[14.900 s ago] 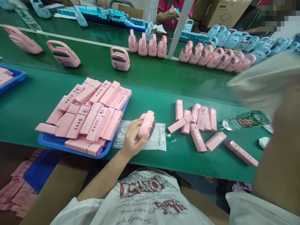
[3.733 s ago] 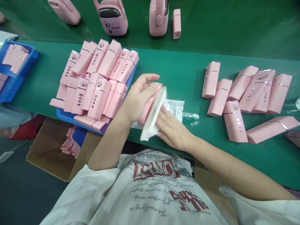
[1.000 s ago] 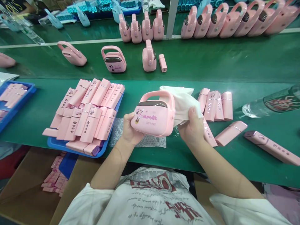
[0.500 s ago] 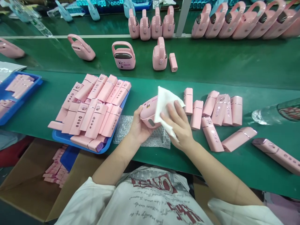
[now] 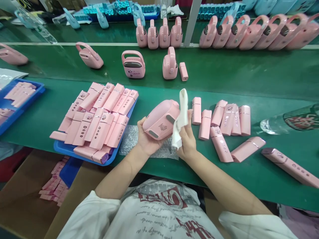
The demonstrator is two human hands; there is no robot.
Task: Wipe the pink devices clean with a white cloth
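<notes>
One long green table (image 5: 249,171) runs across in front of me, and a blue tray (image 5: 62,148) heaped with pink sticks (image 5: 101,131) sits on it at the worker's left. More loose sticks (image 5: 205,124) lie scattered to the right of the hands. Between these two lots, up off the table and above a flat sheet of bubble wrap (image 5: 129,139), is the pink device (image 5: 159,119), tilted so its underside faces the worker.

The left hand (image 5: 147,141) has it gripped from the near left side, the body resting in the palm; most of the device stands above and to the right of that grip. The right hand (image 5: 186,141) has its fingers closed on a folded white cloth (image 5: 181,116), held upright just beside the device's right end. Whether cloth and casing touch, I can't tell from here.

Wiping looks to me like the step in hand, somewhere between strokes. Another stroke would call for a steady left grip and the cloth laid flatter to the underside, with care around its two grey feet (image 5: 153,134) and the tiny printed text (image 5: 162,127) between them.
</notes>
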